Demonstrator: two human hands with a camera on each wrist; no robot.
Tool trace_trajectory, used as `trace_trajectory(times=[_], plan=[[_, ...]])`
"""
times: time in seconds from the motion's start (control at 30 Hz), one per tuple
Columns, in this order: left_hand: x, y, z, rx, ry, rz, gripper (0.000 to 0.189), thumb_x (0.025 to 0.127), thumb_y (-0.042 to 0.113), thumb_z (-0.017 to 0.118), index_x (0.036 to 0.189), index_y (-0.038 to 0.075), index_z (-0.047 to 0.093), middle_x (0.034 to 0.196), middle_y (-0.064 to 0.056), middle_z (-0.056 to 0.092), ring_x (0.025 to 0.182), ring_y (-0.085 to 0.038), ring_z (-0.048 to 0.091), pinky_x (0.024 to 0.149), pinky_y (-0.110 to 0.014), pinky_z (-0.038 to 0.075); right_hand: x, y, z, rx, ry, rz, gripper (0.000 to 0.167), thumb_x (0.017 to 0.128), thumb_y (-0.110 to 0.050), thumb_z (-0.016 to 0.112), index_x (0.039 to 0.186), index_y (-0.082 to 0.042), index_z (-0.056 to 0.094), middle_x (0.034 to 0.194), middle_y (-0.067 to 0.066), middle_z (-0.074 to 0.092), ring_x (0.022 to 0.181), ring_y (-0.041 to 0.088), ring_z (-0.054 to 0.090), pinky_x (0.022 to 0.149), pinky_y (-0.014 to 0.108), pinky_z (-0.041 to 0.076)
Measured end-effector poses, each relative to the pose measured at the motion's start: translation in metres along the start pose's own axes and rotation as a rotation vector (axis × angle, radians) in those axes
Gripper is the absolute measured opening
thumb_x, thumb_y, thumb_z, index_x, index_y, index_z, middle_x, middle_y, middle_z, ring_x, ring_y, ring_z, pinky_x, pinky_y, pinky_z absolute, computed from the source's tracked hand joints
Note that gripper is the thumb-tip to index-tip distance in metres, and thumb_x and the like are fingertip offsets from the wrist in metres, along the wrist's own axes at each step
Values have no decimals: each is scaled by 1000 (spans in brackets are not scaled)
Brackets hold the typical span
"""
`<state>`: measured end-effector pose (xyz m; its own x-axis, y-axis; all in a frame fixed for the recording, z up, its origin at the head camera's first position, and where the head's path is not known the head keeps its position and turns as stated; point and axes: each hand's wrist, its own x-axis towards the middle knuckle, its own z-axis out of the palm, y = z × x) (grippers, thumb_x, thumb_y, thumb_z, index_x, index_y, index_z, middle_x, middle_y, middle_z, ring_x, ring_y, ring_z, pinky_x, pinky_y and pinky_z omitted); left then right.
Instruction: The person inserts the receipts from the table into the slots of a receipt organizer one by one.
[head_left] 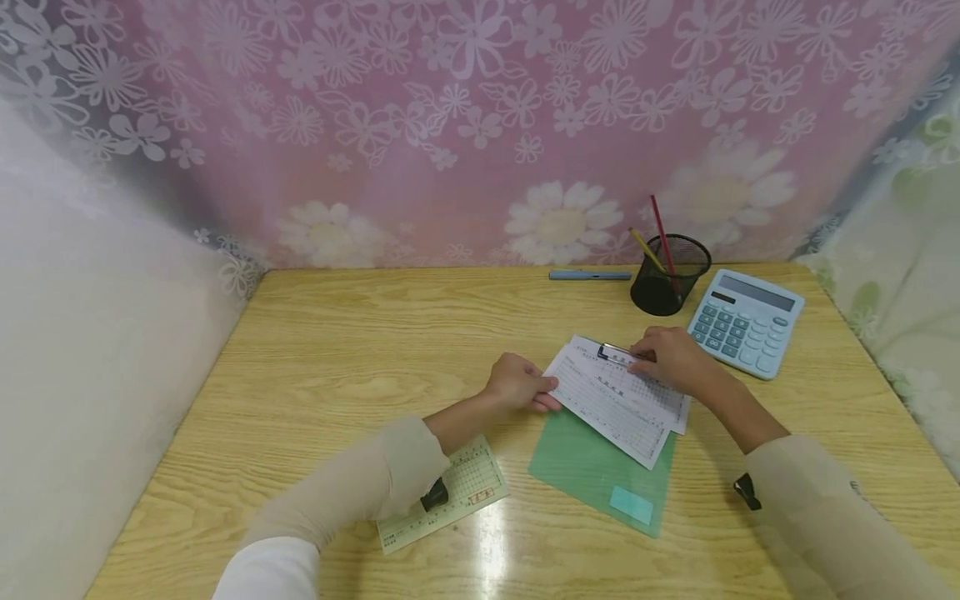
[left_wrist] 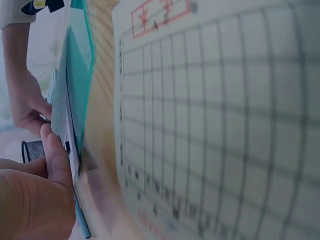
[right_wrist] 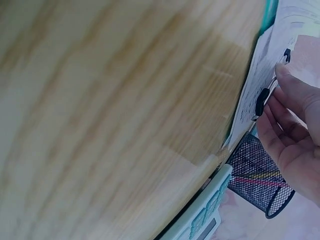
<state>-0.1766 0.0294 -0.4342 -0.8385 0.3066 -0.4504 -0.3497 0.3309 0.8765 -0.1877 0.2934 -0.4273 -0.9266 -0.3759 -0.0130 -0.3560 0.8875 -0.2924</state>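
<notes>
A green clipboard (head_left: 592,467) lies on the table at a slant, with a pale blue sticker on its lower part. Two printed paper forms overlap on its upper part; the top form (head_left: 600,404) sits askew over the other. My left hand (head_left: 522,385) pinches the top form's left edge between thumb and fingers. With thumb and fingers, my right hand (head_left: 671,360) holds the metal clip (right_wrist: 272,85) at the clipboard's top. Whether the clip presses on the top form cannot be told. A yellowish grid form (head_left: 472,479) lies under my left forearm, partly hidden.
A black mesh pen holder (head_left: 656,292) with two pencils stands at the back right. Beside it are a blue pen (head_left: 588,275) and a light blue calculator (head_left: 746,323). Floral cloth (head_left: 450,150) hangs behind the wooden table (head_left: 337,333).
</notes>
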Motion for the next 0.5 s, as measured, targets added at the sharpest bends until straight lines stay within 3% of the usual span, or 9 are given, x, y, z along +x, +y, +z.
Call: trace_trajectory(times=[0.23, 0.5], plan=[[2, -1, 22, -48, 42, -28, 13, 91, 5, 62, 87, -7, 66, 72, -20, 71, 63, -20, 72, 55, -22, 59, 0, -2, 0, -17, -8, -22, 23, 81, -16, 74, 99, -1, 73, 83, 6, 65, 70, 16, 57, 61, 35, 49], [4, 4, 34, -62, 61, -42, 16, 93, 6, 59, 88, -8, 65, 73, -21, 71, 69, -24, 73, 58, -22, 59, -1, -5, -1, -44, -29, -23, 24, 84, -14, 71, 102, 2, 71, 85, 8, 64, 74, 18, 59, 66, 37, 52]])
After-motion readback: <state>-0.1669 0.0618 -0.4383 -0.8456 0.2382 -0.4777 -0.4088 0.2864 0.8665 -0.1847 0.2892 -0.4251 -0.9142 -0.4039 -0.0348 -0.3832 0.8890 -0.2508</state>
